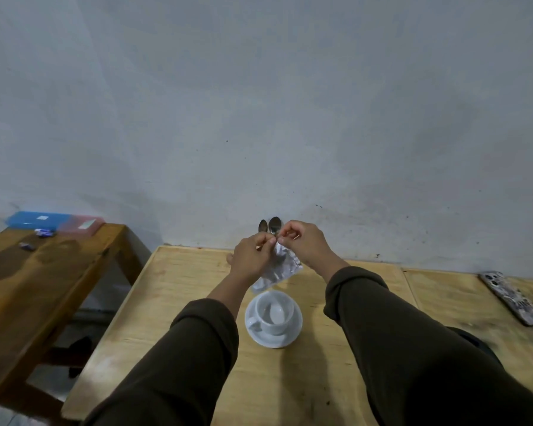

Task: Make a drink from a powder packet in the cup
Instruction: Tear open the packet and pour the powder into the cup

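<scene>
A white cup [274,315] stands on a white saucer [293,332] on the light wooden table [173,309]; its handle points left and it looks empty. Above and just behind it hangs a crinkled silvery powder packet [279,269]. My left hand [253,256] and my right hand [302,242] both pinch the packet's top edge, fingertips close together. Two metal spoons [270,226] stick up behind my hands near the wall; what holds them is hidden.
A darker wooden table [43,287] stands to the left with blue and pink plastic boxes [56,221] and small wrappers on it. A phone in a patterned case [513,298] lies at the right edge. The grey wall runs right behind the table.
</scene>
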